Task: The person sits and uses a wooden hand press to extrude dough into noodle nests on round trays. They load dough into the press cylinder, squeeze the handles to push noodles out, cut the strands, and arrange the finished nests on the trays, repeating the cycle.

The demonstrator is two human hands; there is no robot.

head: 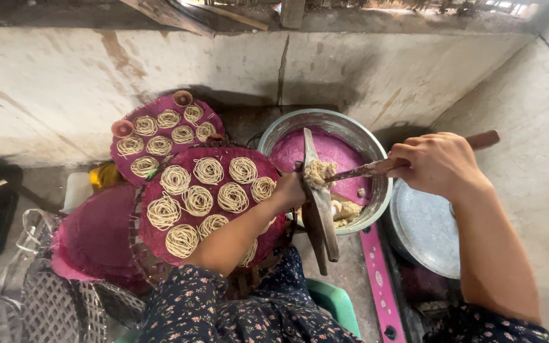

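Over the metal basin [357,136]: right hand [438,164] fisted round wooden-handled knife [408,160], scraping dough lump [319,171] on wooden paddle [318,203]. Left hand [291,189] gripped paddle, fingers hidden. Noodle nests [211,194] on magenta tray [160,235] alongside.

A grey concrete floor [351,273] beside a low concrete wall carries a metal basin [325,121] lined with pink cloth, a flat metal lid [424,232] just right of it, a pink strip [381,279], and stacked woven trays [58,305] at left.
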